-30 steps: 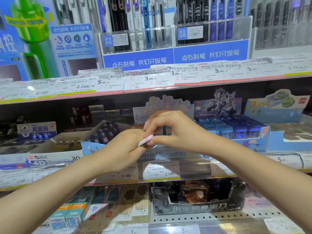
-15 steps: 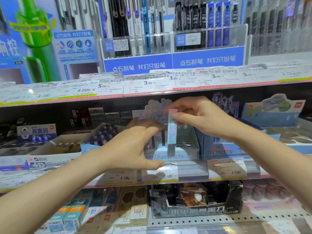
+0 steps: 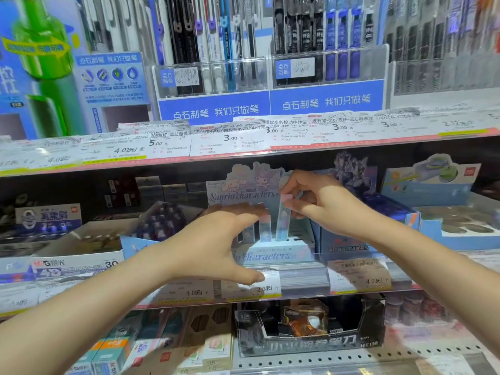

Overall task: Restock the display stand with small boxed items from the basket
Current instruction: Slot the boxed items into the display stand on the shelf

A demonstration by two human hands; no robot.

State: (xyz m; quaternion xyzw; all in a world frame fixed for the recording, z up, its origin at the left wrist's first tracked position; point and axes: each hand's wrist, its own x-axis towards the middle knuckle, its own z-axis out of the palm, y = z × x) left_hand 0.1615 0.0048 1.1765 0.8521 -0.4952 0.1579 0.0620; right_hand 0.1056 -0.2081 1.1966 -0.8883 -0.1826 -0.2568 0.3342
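At centre frame, on the middle shelf (image 3: pixel 297 277), the Sanrio display stand (image 3: pixel 273 253) holds slim pastel boxes upright, long axes vertical. Right hand (image 3: pixel 322 204), reaching in from the lower right, pinches the top of one tall box (image 3: pixel 283 223), its foot in the stand. Left hand (image 3: pixel 216 247) is spread open, fingers over a neighbouring box (image 3: pixel 264 228), thumb against the stand's front.

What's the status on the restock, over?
Right hand pinching slim box, upright, entering display stand. Left hand open, steadying stand front. Nothing blocking.
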